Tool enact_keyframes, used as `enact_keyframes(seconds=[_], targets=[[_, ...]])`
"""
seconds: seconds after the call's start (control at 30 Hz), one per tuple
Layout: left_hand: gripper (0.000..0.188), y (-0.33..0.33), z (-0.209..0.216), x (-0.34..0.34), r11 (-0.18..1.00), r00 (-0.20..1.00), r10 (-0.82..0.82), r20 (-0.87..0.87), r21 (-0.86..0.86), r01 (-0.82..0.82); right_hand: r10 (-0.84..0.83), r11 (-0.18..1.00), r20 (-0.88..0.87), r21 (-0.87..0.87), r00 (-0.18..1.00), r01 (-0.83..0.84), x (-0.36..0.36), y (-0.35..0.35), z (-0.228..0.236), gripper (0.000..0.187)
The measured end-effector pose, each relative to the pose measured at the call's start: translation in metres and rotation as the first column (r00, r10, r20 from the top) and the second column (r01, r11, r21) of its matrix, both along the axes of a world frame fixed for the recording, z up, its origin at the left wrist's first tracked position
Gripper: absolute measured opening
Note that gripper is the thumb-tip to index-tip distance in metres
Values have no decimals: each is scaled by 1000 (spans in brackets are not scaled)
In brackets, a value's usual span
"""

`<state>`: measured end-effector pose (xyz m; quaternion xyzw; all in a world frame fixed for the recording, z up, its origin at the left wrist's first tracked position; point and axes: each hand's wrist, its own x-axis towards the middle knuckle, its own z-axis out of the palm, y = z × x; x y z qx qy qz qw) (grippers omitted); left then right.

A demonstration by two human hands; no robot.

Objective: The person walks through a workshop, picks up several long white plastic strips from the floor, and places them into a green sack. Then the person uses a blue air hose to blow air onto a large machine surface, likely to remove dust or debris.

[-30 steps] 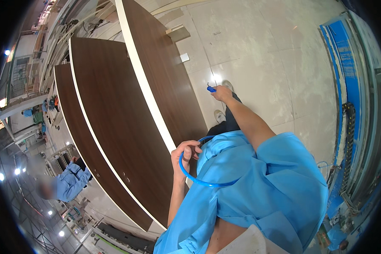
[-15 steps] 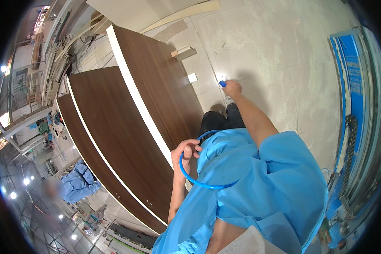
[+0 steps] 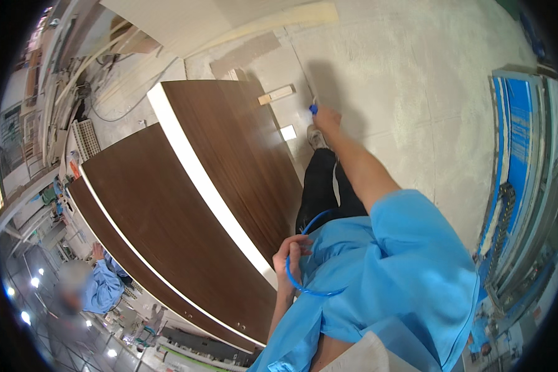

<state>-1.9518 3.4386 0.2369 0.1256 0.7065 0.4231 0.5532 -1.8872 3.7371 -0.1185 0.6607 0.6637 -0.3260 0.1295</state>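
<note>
Blue hose (image 3: 313, 291) and blue tool (image 3: 314, 109) in hand beside brown panels (image 3: 229, 136).
Left hand (image 3: 291, 253), lower centre of frame: fingers loosely curled round the hose. Right hand (image 3: 328, 119), upper centre: closed on the tool, its tip over the floor (image 3: 390, 93). White-edged panels fill left of centre.

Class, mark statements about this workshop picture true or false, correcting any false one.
1. The left hand holds a blue hose. True.
2. The right hand is empty. False: it grips a small blue tool.
3. The nearest brown panel has a white edge. True.
4. The wearer's trousers are white. False: they are dark.
5. A co-worker in blue appears toward the picture's left side. True.
</note>
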Motion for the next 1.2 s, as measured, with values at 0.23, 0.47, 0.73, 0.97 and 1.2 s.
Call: enact_keyframes(seconds=[0.23,0.47,0.73,0.97,1.2], targets=[[38,28,-19,-16,993,995,-61,76,-99,68,-21,1000,74,4,997,21,32,79,-11,26],[37,83,-16,-31,957,971,-233,50,-164,238,-23,986,29,164,999,17,32,166,-6,36],[35,172,-17,-37,914,936,-345,66,-201,351,-380,925,88,41,921,378,98,189,-29,34],[36,268,-13,-33,806,835,-550,38,-241,541,-395,897,258,-97,882,430,199,153,-29,38],[39,359,-14,-11,644,667,-744,-34,-303,702,-173,976,0,137,985,172,229,299,-15,40]])
